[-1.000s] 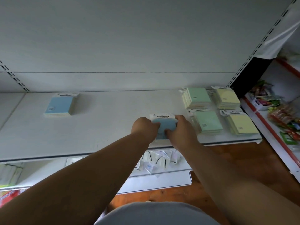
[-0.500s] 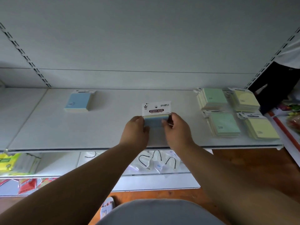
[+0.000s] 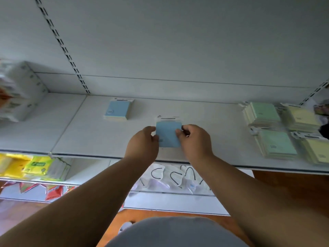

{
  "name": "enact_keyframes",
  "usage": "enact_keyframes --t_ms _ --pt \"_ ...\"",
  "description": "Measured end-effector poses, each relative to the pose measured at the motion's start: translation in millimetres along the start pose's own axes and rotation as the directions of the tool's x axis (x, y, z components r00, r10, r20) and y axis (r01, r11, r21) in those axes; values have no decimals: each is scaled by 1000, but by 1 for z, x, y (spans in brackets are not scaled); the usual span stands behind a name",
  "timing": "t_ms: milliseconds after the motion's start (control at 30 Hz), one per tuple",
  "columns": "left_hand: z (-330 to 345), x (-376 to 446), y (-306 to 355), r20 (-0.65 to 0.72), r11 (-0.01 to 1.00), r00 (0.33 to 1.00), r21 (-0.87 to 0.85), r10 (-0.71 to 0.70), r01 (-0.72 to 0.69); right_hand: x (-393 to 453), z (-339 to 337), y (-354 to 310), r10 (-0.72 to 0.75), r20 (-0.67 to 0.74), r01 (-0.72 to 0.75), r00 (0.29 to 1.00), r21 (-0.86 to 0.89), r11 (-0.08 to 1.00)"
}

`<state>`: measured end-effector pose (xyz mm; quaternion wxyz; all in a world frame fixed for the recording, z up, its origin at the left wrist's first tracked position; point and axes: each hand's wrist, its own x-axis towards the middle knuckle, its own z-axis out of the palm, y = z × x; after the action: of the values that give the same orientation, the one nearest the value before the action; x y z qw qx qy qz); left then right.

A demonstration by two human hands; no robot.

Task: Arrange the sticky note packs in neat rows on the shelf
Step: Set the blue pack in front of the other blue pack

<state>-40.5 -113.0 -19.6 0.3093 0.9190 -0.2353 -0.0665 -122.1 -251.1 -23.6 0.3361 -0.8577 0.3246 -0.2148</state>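
Your left hand (image 3: 142, 142) and right hand (image 3: 195, 141) both grip the blue sticky note pack (image 3: 168, 133), the left pinching its left edge and the right curled round its right edge, with its white header card pointing toward the back of the shelf (image 3: 89, 132). You hold the pack over the middle of the shelf, nearer the front edge than the back; whether it touches the shelf surface cannot be told. A second blue pack (image 3: 117, 109) lies flat near the back edge, to the left and well apart from the one you hold. At the right end sit two stacks of green packs (image 3: 265, 113), one behind the other, and just beside them toward the right edge two stacks of yellow packs (image 3: 302, 116), also front and back. White wrapped packages (image 3: 19, 91) stand at the far left end.
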Motion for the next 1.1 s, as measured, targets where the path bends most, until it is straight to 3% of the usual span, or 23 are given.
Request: enact_keyframes --t_ms 133,367,667,767,833,933,1100 --pt "-36 8 -55 24 999 999 37 -22 21 -4 41 -45 21 162 -10 987 -71 997" --pt "-98 22 -151 82 990 996 141 -39 28 -27 122 -118 65 237 -42 969 -103 994" --pt "-109 43 -166 277 985 961 170 -16 -33 -21 143 -138 204 224 -141 953 -268 953" --pt "-112 37 -175 243 995 970 103 -6 -19 -20 137 -139 245 221 -179 944 -280 943" --pt "-115 25 -186 195 997 980 53 47 -59 -24 134 -136 220 228 -162 949 -249 955" --pt "-117 14 -191 219 960 943 68 250 -271 -41 127 -132 128 313 -79 941 -165 983" --pt "-113 23 -189 218 939 934 133 284 -317 -54 135 -130 -28 315 115 949 -264 958"
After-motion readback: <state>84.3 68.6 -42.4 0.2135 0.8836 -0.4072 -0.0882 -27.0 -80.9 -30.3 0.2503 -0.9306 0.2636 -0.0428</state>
